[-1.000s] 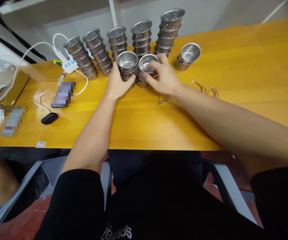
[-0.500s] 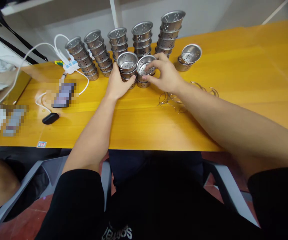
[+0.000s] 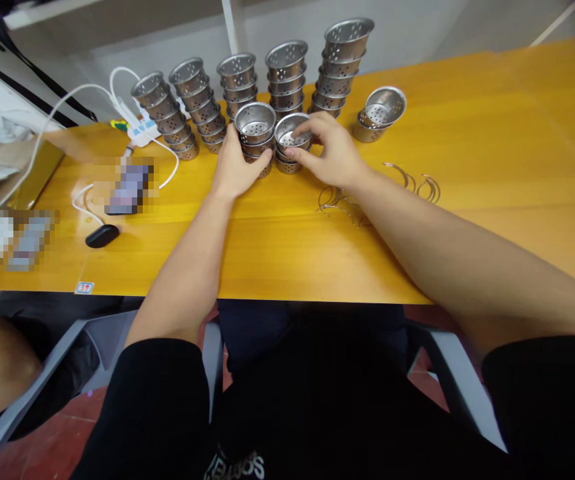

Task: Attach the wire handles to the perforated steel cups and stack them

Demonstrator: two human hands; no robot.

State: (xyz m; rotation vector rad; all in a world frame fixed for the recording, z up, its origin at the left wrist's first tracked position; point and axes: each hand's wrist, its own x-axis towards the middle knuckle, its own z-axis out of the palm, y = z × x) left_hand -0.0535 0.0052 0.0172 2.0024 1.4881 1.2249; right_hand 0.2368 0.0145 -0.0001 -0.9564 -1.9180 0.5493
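Observation:
My left hand [image 3: 241,165] is wrapped round a short stack of perforated metal cups [image 3: 256,125], thumb at the front and fingers hidden on the far side. Right beside it stands another short stack, whose top perforated metal cup [image 3: 292,135] is pinched at its right rim by my right hand [image 3: 331,150], with a finger reaching inside the cup and the thumb outside. Several thin curved metal wire rings [image 3: 337,200] lie under and around my right forearm.
Taller stacks of the same cups [image 3: 287,67] line the back of the table. A tilted cup [image 3: 386,107] rests in another at the right. A phone [image 3: 130,190], a black oval object [image 3: 102,236], white cables and a power strip [image 3: 143,132] are at the left. A seated person's limb [image 3: 2,353] shows at lower left.
Both hands keep almost the same hold on the two stacks. The camera view has shifted slightly, and my right forearm sits a little lower and further left, uncovering more wire rings.

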